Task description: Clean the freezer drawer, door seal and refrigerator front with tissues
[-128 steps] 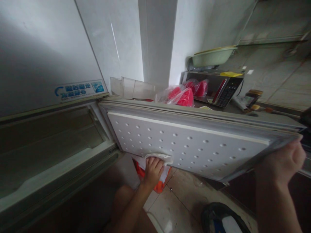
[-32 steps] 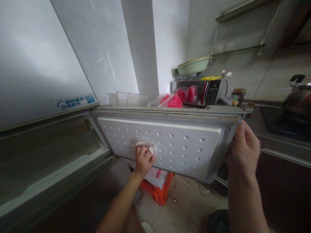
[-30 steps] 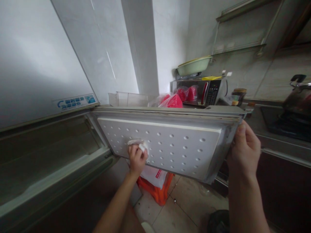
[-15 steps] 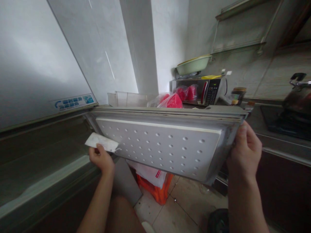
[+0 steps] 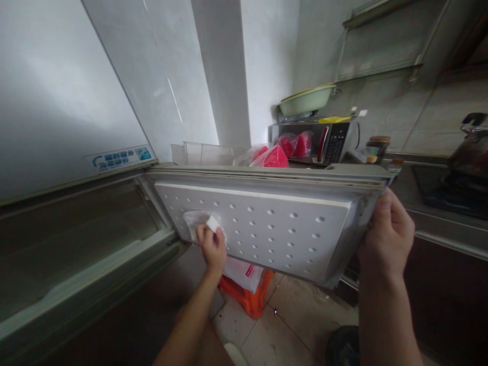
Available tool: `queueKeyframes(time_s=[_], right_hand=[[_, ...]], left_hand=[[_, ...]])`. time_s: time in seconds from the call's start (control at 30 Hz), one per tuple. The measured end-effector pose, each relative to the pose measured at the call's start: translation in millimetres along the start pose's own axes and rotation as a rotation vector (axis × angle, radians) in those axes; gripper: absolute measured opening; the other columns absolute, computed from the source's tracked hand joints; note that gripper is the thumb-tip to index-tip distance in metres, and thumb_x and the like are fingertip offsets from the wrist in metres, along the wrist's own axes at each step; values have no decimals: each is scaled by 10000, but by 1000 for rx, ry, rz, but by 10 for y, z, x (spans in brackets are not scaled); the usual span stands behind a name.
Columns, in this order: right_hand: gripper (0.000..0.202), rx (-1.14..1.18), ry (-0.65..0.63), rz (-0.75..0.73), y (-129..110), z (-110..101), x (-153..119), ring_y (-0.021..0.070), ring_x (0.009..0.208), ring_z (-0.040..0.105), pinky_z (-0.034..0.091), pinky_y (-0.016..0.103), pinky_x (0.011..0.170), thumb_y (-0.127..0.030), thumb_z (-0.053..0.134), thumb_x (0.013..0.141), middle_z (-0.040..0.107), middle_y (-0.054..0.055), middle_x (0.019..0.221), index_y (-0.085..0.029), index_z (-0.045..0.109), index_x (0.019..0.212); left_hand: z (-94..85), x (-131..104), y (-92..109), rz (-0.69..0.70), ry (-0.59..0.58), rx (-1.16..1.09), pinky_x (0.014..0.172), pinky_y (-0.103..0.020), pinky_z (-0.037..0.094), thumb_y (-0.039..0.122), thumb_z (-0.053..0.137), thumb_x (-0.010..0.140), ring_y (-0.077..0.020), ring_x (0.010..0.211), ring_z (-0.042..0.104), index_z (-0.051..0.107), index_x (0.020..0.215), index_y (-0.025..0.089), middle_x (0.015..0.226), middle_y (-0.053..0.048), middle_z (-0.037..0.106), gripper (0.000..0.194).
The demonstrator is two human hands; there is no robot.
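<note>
My left hand [image 5: 212, 247] pinches a white cloth or tissue [image 5: 195, 219] against the left part of a dimpled white panel. That panel is the inner face of an open fridge door [image 5: 282, 223], swung out across the view. At the door's right end, my right hand [image 5: 389, 235] is closed around the edge, its fingertips partly hidden behind it. On the left is the open fridge compartment [image 5: 76, 244], below an upper door with a blue and white sticker [image 5: 121, 158].
Beyond the door stand a microwave [image 5: 337, 140], a green basin [image 5: 308, 101] on top and red items in plastic bags [image 5: 271, 156]. An orange stool [image 5: 249, 300] is below the door. A pot [image 5: 470, 152] sits on the stove at right.
My left hand has moved right with the white cloth, from near the compartment's edge onto the dimpled panel. My right hand keeps its hold on the door, and the view has shifted slightly.
</note>
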State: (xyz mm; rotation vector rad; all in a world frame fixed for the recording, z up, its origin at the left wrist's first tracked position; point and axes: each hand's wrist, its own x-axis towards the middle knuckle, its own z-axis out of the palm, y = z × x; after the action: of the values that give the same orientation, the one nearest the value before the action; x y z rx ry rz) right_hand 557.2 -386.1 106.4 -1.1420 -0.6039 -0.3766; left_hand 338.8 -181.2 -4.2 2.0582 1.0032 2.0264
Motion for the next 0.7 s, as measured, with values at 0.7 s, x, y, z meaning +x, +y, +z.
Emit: queueKeyframes(time_s=[0.7], right_hand=[[285, 239, -12, 45, 96, 3, 22, 187, 973, 671, 455, 436, 992, -420, 607, 859, 723, 8, 1059, -273, 711, 1080]], left_hand=[[369, -827, 958, 1210, -845, -147, 660, -250, 426, 193, 518, 904, -128, 804, 570, 611, 763, 208, 846, 2, 658, 170]])
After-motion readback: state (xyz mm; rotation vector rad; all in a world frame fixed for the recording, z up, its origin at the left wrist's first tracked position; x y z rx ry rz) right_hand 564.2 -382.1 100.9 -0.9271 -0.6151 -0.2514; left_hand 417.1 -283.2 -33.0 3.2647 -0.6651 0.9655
